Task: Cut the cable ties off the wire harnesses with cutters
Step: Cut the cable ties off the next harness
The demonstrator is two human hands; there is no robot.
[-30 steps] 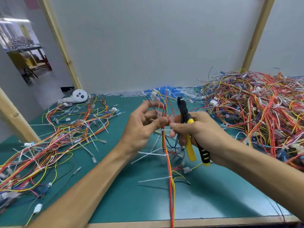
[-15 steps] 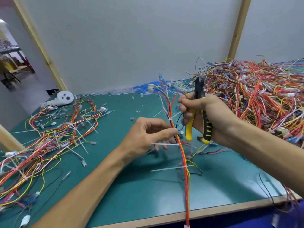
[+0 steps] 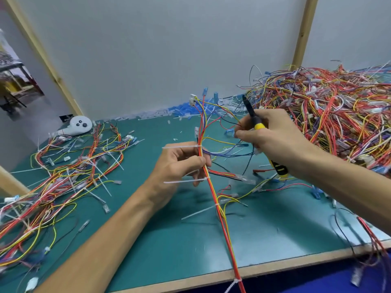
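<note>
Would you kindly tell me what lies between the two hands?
In the head view, thin yellow, blue and black branch wires of the harness span the gap between left hand and right hand.

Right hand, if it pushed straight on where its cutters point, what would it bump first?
Probably the grey back wall: the cutters in the right hand point up and away. Depth is unclear.

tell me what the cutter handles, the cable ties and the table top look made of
Handles of the cutters: yellow and black, matte, probably plastic or rubber sleeves. Cable ties on the harness: thin translucent white strips, stiff enough to stick out straight, likely nylon. Table top: smooth green mat, maybe vinyl or rubber, on a pale wood-looking board.
</note>
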